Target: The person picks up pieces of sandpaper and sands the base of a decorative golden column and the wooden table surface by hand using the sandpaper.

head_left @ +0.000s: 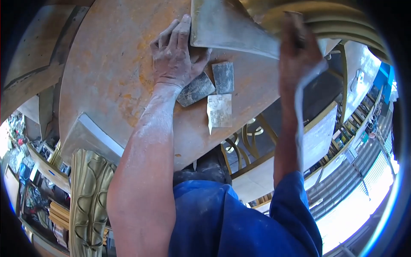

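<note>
My left hand point(173, 60), dusted with white powder, lies with its fingers stretched out on the large brown board point(102, 55), beside the left edge of a pale grey panel point(227, 28). Just right of its wrist are a dark worn pad point(197, 90), a second dark pad point(223, 78) and a lighter crumpled square point(220, 110). My right hand point(299, 55) is blurred, its fingers closed around a small brownish piece too smeared to identify. It is at the panel's right end, near gold curved moulding point(325, 17).
Gold carved moulding point(87, 197) stands at the lower left, beside stacked wood strips point(59, 215). Gold scrollwork point(248, 141) shows beyond the board's lower right edge. A long white panel point(317, 132) and cluttered shelves lie to the right.
</note>
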Demonstrator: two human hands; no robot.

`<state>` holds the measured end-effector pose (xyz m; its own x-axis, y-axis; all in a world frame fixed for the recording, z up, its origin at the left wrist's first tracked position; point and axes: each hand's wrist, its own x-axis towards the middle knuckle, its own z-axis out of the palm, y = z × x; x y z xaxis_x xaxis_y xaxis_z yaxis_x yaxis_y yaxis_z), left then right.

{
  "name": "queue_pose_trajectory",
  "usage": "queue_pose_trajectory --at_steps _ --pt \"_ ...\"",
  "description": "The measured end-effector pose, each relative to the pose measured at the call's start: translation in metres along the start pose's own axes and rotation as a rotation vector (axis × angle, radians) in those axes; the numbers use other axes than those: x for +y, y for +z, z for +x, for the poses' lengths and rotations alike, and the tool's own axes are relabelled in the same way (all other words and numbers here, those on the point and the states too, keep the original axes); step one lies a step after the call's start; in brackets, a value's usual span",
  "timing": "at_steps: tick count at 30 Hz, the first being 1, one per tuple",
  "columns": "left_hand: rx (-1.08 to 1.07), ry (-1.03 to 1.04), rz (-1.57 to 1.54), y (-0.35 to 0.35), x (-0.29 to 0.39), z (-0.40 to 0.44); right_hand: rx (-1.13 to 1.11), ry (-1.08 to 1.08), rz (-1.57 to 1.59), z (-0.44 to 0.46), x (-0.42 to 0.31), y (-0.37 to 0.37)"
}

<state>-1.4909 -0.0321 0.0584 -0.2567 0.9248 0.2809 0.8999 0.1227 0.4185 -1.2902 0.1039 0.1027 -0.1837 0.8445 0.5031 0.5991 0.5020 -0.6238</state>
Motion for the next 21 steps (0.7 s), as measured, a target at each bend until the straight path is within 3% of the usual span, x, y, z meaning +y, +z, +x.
queue_pose_trajectory --at_steps 2,7,11,16,21 --pt "0.008 0.015 -0.003 0.000 0.005 0.002 0.069 -0.002 0.057 0.008 -0.007 -0.006" --pt "-0.009 0.003 -0.009 0.000 0.001 -0.012 0.049 0.102 -0.252 0.001 -0.041 -0.006" --pt "0.006 0.013 -0.022 -0.001 0.002 0.001 0.039 -0.017 -0.370 -0.003 -0.037 0.011" --pt "-0.022 -0.028 -0.029 0.000 0.001 -0.002 0.114 -0.038 -0.305 0.002 -0.007 0.016" --pt "-0.039 -0.025 -0.003 -0.003 0.004 0.000 0.165 0.062 -0.112 0.017 -0.035 0.006"
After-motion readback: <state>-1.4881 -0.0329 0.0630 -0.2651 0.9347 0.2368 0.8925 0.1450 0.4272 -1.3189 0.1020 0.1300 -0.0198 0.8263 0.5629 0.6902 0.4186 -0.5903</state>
